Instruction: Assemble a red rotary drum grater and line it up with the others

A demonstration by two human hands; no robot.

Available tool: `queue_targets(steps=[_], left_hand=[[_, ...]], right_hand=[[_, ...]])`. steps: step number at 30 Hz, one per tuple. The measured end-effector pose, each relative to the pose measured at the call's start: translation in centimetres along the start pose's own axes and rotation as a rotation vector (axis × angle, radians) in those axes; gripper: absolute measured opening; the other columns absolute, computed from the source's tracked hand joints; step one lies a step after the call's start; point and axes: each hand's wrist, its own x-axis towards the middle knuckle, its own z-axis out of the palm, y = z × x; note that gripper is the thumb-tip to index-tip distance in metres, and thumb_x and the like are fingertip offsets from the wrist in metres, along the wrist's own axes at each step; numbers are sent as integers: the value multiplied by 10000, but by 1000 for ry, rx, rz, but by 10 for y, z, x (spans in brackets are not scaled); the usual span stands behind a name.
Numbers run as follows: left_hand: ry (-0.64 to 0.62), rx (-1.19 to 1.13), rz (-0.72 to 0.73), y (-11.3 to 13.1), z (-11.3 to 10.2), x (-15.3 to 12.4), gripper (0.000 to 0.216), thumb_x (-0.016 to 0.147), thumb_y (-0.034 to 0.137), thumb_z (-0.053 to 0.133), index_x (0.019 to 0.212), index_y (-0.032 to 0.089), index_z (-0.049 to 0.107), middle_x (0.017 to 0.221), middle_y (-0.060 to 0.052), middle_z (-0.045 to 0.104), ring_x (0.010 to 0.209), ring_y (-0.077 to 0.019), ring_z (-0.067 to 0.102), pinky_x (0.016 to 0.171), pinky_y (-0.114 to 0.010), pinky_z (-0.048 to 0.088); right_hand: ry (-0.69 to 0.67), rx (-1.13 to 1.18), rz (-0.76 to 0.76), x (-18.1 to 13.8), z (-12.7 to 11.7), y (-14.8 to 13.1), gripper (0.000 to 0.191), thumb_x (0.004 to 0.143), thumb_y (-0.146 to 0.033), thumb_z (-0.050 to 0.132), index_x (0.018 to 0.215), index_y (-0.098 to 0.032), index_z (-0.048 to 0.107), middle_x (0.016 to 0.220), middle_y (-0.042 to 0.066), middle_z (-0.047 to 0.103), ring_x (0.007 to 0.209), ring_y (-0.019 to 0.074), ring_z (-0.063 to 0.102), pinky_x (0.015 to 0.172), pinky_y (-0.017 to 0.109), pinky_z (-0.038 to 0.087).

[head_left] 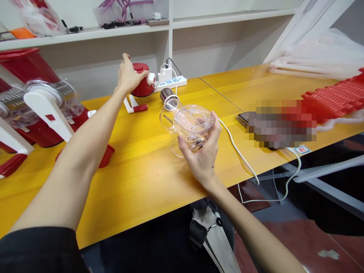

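Head view: your left hand (pixel 129 76) clasps the round red plastic base (pixel 142 80); your right hand (pixel 203 157) cradles the clear plastic housing (pixel 192 123). That loose underhand hold could let the housing tip onto the yellow table (pixel 136 178).

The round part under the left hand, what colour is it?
Red, with a white knob on its side; the head view shows it.

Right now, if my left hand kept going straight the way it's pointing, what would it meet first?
The left hand already rests on the red round part. Straight past that, probably the back wall under the shelf, though depth is hard to judge.
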Motion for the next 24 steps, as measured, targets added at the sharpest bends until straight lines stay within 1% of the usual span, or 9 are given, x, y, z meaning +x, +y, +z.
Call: queue_targets(steps=[5,8,9,11,14,16,18,21,24], left_hand=[[79,14,33,14,-30,-8,824,759,362,805,1362,195,269,1432,-6,429,1163,-93,377,1045,-286,265],[134,26,101,26,-51,-34,739,808,399,762,1348,219,291,1420,-2,440,1181,-114,397,1040,-305,300],[170,19,145,31,-59,-48,708,817,420,749,1339,214,319,1408,-14,459,1196,-133,415,1039,-321,320],[214,3,169,39,-74,-88,676,820,433,732,1333,191,363,1395,-49,481,1223,-181,458,1048,-369,359],[214,3,241,43,-97,-164,804,735,372,806,1386,193,369,1381,-66,493,1243,-233,503,1066,-416,407],[237,22,290,38,-110,-215,838,672,399,846,1364,231,405,1366,-59,496,1263,-267,510,1086,-439,420],[227,26,301,27,-118,-256,778,713,471,796,1361,290,404,1374,-43,498,1277,-290,517,1104,-466,423],[191,50,221,10,-118,-296,719,751,517,742,1352,297,415,1349,-57,523,1245,-294,553,1061,-463,473],[146,65,146,4,-105,-319,766,725,541,762,1359,284,418,1332,-88,545,1243,-324,561,1055,-499,477]], right_hand=[[13,36,-4,0,0,-1,880,920,-475,579,1568,-345,-2,1570,146,290,1447,390,356,1098,693,406],[17,49,-35,3,-2,-4,869,933,-448,549,1567,-357,-39,1596,128,237,1453,378,348,1091,687,416],[15,50,-46,4,-3,-5,858,936,-440,539,1567,-365,-38,1600,118,228,1452,377,347,1091,690,412],[0,58,-66,6,-4,-5,816,938,-429,530,1564,-369,10,1584,106,265,1444,378,355,1096,696,398],[-12,82,-67,10,-6,-3,704,938,-430,537,1531,-337,170,1487,116,406,1404,370,405,1105,678,392],[-15,85,-59,14,-9,0,630,933,-463,556,1478,-309,280,1416,129,471,1370,365,441,1103,664,400],[-26,72,-65,18,-13,2,579,926,-519,568,1418,-290,365,1380,139,497,1350,362,461,1093,659,411],[-60,47,-95,24,-21,5,540,921,-597,549,1347,-283,445,1410,137,487,1361,358,452,1078,652,430],[-108,35,-111,29,-29,2,539,905,-648,540,1298,-281,498,1469,120,470,1363,363,441,1051,648,451]])
